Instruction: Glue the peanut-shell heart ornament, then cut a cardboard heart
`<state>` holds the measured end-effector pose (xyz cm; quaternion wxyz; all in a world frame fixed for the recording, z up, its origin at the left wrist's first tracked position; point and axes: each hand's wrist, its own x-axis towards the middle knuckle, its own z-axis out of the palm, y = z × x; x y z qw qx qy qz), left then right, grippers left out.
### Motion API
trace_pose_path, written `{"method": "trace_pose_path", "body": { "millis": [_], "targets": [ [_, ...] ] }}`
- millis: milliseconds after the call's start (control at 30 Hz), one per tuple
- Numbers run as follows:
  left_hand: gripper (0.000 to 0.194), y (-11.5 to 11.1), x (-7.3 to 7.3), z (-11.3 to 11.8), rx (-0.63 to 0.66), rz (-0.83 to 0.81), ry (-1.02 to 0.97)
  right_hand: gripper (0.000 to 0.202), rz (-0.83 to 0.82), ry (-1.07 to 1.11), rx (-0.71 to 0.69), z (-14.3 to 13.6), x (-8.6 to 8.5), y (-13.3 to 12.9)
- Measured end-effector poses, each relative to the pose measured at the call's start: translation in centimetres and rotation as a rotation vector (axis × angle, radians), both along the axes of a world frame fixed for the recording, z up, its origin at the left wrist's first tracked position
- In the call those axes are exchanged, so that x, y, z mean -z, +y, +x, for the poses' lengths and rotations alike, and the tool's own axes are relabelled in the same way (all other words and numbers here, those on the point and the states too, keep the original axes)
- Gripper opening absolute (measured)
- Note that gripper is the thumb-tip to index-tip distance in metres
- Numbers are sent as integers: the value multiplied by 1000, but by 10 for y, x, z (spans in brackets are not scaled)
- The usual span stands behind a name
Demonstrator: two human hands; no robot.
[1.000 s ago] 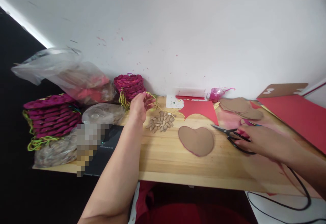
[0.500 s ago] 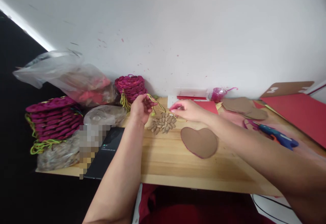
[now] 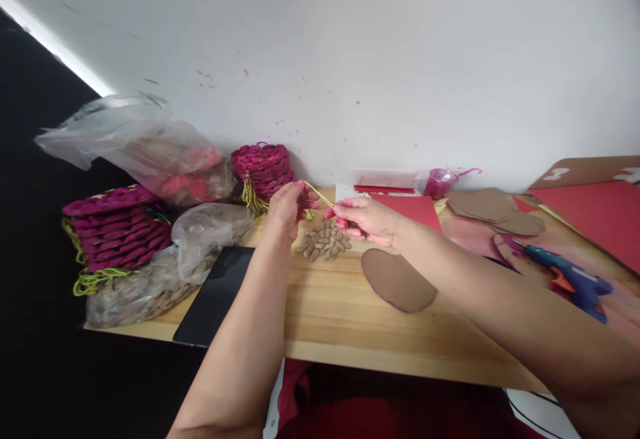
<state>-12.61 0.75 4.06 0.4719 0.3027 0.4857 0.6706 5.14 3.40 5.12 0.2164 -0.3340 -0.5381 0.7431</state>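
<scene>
A yellow-green cord (image 3: pixel 320 194) runs taut between my two hands, above a pile of peanuts (image 3: pixel 327 240) in their shells. My left hand (image 3: pixel 287 211) pinches one end of the cord, its fingers partly curled. The other end is pinched by my right hand (image 3: pixel 367 219), whose fingertips are stained pink. Below the right wrist lies a brown heart-shaped cardboard piece (image 3: pixel 397 282) with a purple edge, its top partly hidden by the arm.
Two purple woven bundles (image 3: pixel 120 229) with yellow-green tassels, plastic bags (image 3: pixel 145 299) and a black box (image 3: pixel 215 299) fill the left. A pink cup (image 3: pixel 440 184), cardboard shapes (image 3: pixel 480 204), red sheets (image 3: pixel 595 216) and a blue glue gun (image 3: pixel 570 272) lie right.
My right hand has taken hold of the cord and the looser strands are now drawn straight between both hands. The whole view has shifted slightly.
</scene>
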Motion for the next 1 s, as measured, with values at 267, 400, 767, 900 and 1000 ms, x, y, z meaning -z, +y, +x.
{"method": "trace_pose_path", "body": {
  "millis": [267, 400, 767, 900, 1000],
  "targets": [
    [20, -3, 5, 10, 198, -113, 21, 19, 198, -133, 78, 41, -7, -5],
    [18, -4, 5, 9, 337, -127, -74, 17, 219, -134, 98, 47, -11, -5],
    [12, -9, 3, 10, 547, -109, -113, 15, 56, 133, 153, 36, -32, 7],
    [16, -10, 4, 10, 596, -93, -126, 16, 56, 151, 162, 30, -35, 9],
    [25, -9, 6, 8, 629, -58, -145, 20, 94, 162, 170, 30, -35, 8]
  ]
}}
